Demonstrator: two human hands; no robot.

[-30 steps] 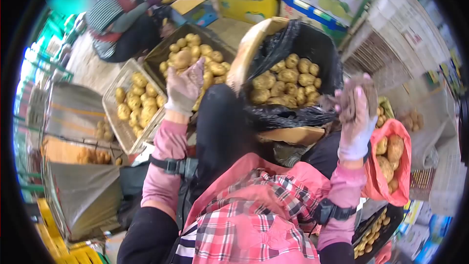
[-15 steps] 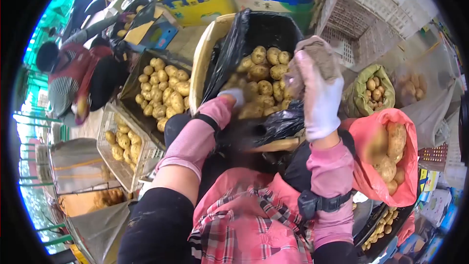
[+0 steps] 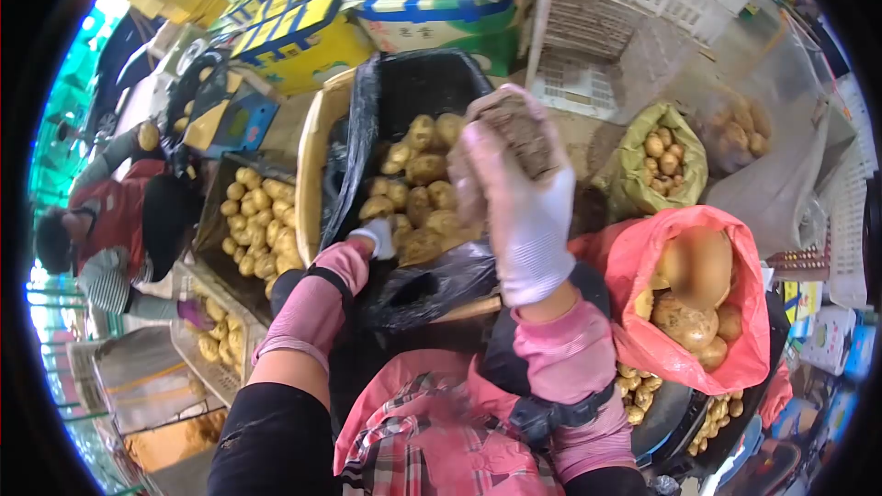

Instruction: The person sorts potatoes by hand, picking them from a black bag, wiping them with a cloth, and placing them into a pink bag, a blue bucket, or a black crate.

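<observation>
A black-lined bin (image 3: 366, 129) of potatoes (image 3: 425, 168) stands in front of me. My left hand (image 3: 377, 237), in a white glove, reaches over its near left edge beside the potatoes; its fingertips are hard to make out. Above the bin's right side is my right hand (image 3: 525, 211), raised in a white and pink glove. Its fingers curl around a rough, muddy brown mass, whose nature I cannot tell. To the right, a pink bag (image 3: 749, 331) stands open with large potatoes (image 3: 684, 323) inside.
A co-worker (image 3: 119, 220) at the left holds up a potato (image 3: 148, 136), the other hand (image 3: 195, 314) at a crate. Potatoes fill a dark crate (image 3: 262, 220). Fruit boxes (image 3: 303, 32) and white crates (image 3: 574, 87) stand behind; a green sack (image 3: 663, 161) is at right.
The view has shifted, so the bin and both my hands appear further left. My right hand stays raised over the bin's right side. The co-worker's arms have spread, and a potato is now held up.
</observation>
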